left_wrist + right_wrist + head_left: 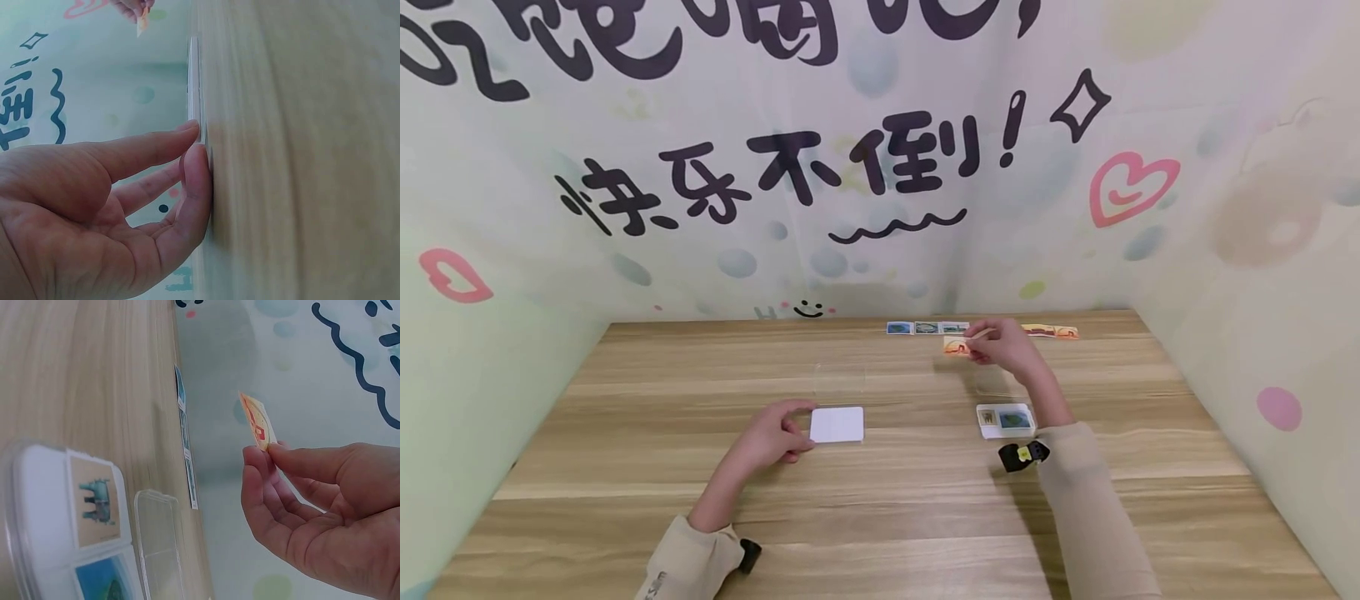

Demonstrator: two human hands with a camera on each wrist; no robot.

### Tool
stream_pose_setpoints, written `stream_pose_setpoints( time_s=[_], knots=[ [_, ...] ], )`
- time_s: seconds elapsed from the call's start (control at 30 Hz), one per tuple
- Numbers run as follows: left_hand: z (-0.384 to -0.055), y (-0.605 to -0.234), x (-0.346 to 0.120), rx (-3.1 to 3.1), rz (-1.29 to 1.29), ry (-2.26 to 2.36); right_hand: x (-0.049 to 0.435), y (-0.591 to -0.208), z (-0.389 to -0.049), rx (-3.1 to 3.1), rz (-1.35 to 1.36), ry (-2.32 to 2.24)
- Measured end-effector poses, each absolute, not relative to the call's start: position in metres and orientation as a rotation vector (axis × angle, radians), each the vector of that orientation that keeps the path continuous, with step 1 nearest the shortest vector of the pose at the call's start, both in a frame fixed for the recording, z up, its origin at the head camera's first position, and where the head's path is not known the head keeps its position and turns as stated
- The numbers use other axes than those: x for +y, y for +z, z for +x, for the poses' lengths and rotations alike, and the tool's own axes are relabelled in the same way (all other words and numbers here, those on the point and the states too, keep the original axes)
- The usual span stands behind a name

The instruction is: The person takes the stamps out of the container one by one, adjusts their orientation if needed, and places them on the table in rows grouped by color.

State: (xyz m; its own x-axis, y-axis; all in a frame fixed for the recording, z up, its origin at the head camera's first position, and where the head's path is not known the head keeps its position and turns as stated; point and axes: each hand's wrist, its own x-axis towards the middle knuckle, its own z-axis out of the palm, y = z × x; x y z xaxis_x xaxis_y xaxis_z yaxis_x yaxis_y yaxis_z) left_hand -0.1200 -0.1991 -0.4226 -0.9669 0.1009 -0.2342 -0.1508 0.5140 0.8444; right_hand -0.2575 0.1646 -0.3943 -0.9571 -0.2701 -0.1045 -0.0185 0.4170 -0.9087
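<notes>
The right hand pinches an orange stamp by its right edge, thumb against fingertips, probably so that its picture stays uncovered. The stamp is just left of that hand, raised above the far part of the surface. The left hand holds a white card at its left end, likely to steady it. A case with two stamps lies nearer, below the right hand.

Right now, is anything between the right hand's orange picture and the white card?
Nothing visible is. The right hand holds the orange picture above the table; the left hand grips the white card at its left, leaving its face exposed. A clear plastic piece lies beyond the card, off the direct line.
</notes>
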Motion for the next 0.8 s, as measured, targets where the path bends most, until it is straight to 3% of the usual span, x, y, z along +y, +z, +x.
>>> stream_pose_setpoints(
  time_s=[0.8],
  knots=[
    [-0.120, -0.422, -0.199, 2.504, -0.038, 1.427, 0.176, -0.392, -0.264, 2.543, -0.203, -1.413]
  ],
)
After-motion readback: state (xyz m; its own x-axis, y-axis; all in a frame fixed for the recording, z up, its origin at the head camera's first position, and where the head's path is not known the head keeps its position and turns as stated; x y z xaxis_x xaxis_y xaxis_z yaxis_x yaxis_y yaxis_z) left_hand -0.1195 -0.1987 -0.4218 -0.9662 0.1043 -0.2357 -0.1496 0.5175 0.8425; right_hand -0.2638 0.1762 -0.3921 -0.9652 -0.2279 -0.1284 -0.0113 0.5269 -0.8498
